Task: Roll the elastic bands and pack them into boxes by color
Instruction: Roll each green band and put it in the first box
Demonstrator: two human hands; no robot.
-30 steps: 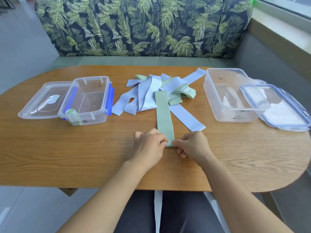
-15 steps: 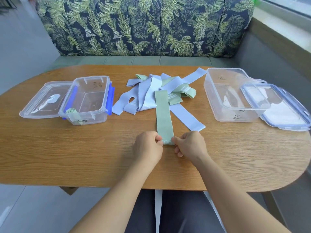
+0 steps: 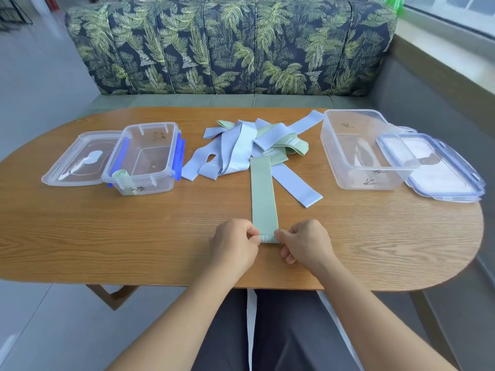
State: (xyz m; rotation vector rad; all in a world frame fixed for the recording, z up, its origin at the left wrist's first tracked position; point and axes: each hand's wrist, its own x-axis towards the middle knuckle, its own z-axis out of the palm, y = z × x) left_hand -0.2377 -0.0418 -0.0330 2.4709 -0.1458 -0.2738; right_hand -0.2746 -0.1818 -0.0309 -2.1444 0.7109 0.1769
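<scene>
Two hands work one pale green elastic band (image 3: 263, 194) near the front edge of our wooden table (image 3: 80, 236). From the left: a clear lid (image 3: 77, 159) lies flat, touching a clear box (image 3: 150, 156) with blue clips, where one rolled green band (image 3: 121, 175) stands on end in the near left corner. At centre, a loose pile of bands (image 3: 241, 145), light blue and green, lies crossed and overlapping. The green elastic band runs flat and straight from that pile toward us, matte and even in width, its far end touching the pile. Its near end is turned over into a small first roll. Our left hand (image 3: 233, 246) pinches that roll at its left edge, fingers curled, thumb and forefinger closed on the fabric. Our right hand (image 3: 306, 245) pinches the right edge the same way, its other fingers tucked under. The roll lies on the tabletop between the two sets of fingertips. Just right of the strip, a light blue band (image 3: 297, 187) lies slantwise. Farther right stands a larger clear box (image 3: 361, 180), its blue-rimmed lid (image 3: 442, 170) touching its right side.
</scene>
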